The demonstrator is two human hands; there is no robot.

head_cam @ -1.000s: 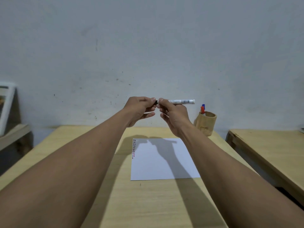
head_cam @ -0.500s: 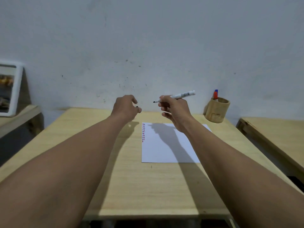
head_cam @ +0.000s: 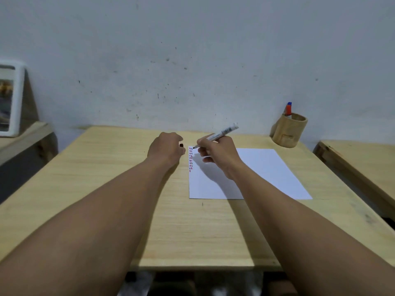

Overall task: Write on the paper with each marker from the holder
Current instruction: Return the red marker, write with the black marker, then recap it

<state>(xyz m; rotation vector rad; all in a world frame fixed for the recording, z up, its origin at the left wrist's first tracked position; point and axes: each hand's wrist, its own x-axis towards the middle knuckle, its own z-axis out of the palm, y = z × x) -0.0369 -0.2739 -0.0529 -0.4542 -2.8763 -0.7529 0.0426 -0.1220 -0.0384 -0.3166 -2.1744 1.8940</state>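
Note:
A white sheet of paper (head_cam: 267, 174) lies on the wooden table (head_cam: 106, 189), with a column of short red and dark marks (head_cam: 190, 159) down its left edge. My right hand (head_cam: 215, 153) grips a white-barrelled marker (head_cam: 223, 131), its dark tip at the paper's top left corner. My left hand (head_cam: 165, 148) rests just left of the paper, closed on the marker's dark cap (head_cam: 181, 145). A round wooden holder (head_cam: 288, 131) stands at the table's back right with a red and a blue marker (head_cam: 288, 108) in it.
A grey wall runs right behind the table. A second wooden table (head_cam: 363, 163) stands to the right across a narrow gap. At the left, a white-framed picture (head_cam: 10, 99) stands on a low wooden shelf (head_cam: 25, 135).
My hands pulled apart and the cap came off in my left hand. Both hands then dropped to the table, and the marker tip came down to the paper's top left corner.

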